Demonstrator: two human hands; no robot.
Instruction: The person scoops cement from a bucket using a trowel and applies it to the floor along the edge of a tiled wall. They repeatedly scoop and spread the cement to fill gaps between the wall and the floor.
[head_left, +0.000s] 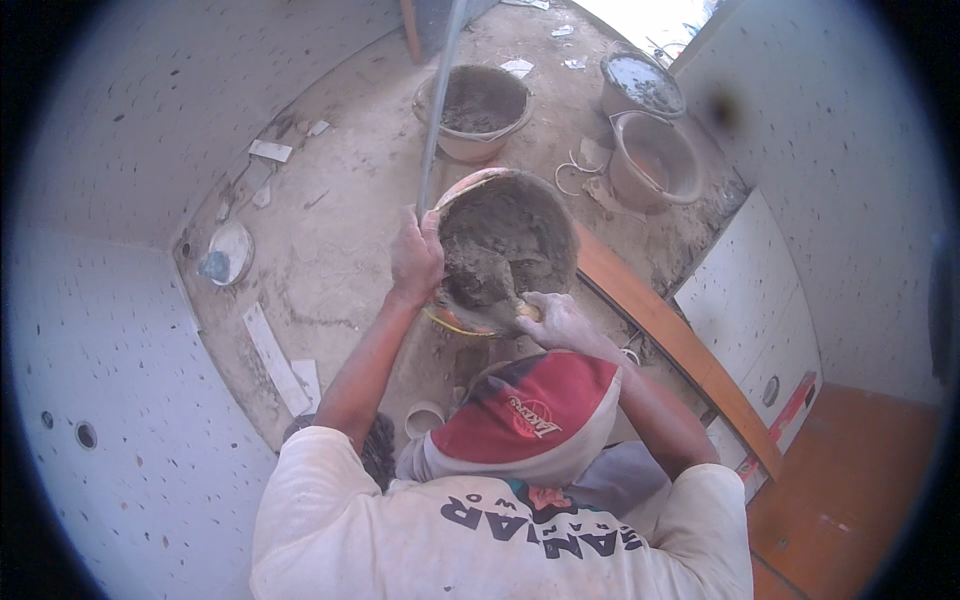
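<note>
Neither of my own hands is in view. Right below me, a person in a red and white cap (530,410) and pale shirt bends forward over a bucket (470,182) of wet grey mortar (505,215). That person's left hand (415,258) holds the bucket's left rim. Their right hand (550,322) grips the pale handle (528,312) of what looks like a trowel, its blade in the mortar. A long thin rod (441,100) slants from the top edge down to their left hand; whether it is held there I cannot tell.
Another mortar bucket (470,148) stands beyond, with two more buckets, one grey (640,190), at far right. An orange-brown board (660,320) and a white panel (745,265) lie on the right. White strips (270,355) and a small white tub (236,250) lie on the left.
</note>
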